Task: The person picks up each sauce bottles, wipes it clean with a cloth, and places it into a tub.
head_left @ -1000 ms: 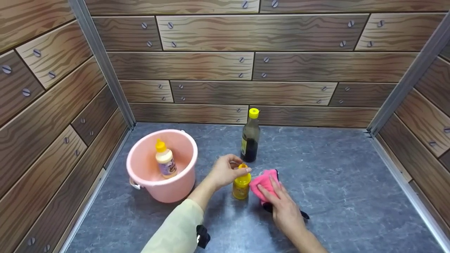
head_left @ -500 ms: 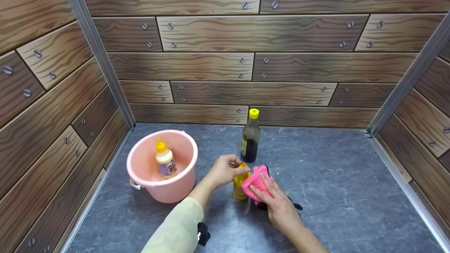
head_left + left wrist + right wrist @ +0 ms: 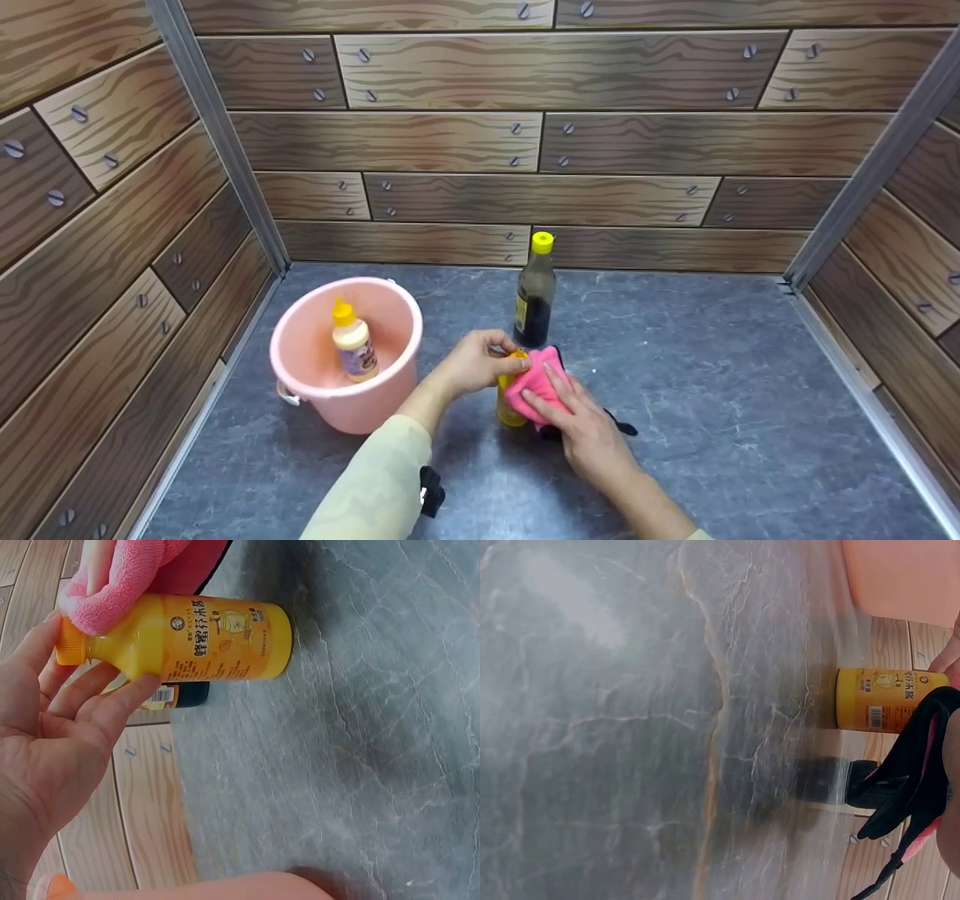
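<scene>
My left hand (image 3: pixel 478 365) pinches the orange cap (image 3: pixel 72 643) of a yellow squeeze bottle (image 3: pixel 187 637), which stands upright on the table. In the right wrist view the bottle's lower part and printed label show. My right hand (image 3: pixel 592 431) holds a pink cloth (image 3: pixel 541 390) with a black backing (image 3: pixel 922 757) against the bottle's right side and shoulder. Two of its fingers lie across the cloth in the head view. Behind both hands stands a dark glass bottle (image 3: pixel 535 300) with a yellow cap, partly filled with dark liquid.
Left of the hands stands a pink bucket (image 3: pixel 360 409). Inside it is a squeeze bottle (image 3: pixel 354 349) with a yellow nozzle cap and purple label. Wood-patterned walls (image 3: pixel 450 142) enclose the grey marbled table (image 3: pixel 720 375) at the back and both sides.
My right hand has moved left with the pink cloth, from beside the yellow bottle onto it, covering its right part in the head view. The left hand stays at the cap.
</scene>
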Demonstrator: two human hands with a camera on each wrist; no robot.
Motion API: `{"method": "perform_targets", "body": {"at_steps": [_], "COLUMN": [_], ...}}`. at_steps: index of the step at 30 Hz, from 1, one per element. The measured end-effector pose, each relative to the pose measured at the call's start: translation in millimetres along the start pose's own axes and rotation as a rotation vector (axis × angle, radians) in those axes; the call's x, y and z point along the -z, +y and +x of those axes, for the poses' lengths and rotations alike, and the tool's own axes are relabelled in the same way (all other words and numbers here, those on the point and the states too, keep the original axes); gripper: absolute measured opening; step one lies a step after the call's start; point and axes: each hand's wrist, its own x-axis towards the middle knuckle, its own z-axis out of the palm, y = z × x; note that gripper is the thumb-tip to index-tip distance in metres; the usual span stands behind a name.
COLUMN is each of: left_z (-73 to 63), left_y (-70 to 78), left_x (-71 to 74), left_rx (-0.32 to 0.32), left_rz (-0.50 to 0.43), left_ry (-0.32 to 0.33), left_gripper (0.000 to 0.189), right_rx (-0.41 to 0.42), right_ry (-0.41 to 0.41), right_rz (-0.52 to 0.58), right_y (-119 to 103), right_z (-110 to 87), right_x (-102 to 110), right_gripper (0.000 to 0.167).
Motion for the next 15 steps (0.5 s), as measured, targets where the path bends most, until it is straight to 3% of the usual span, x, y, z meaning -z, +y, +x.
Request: {"method": "perform_targets", "body": {"at_steps": [9, 15], "left_z": [1.4, 1.6], "left_y": [1.8, -0.1], "left_x": [1.8, 3.4], "left_rx": [0.009, 0.017], "left_rz": [0.004, -0.023], "left_ry": [-0.028, -0.037], "left_gripper": [0.015, 0.014], "right_rx": [-0.02, -0.023], "right_ry": [-0.064, -0.083], "right_rz": [0.005, 0.03], "right_y": [0, 0], "right_z": [6.8, 9.2], "right_x": [-4, -11], "right_gripper": [0.061, 0.069]}}
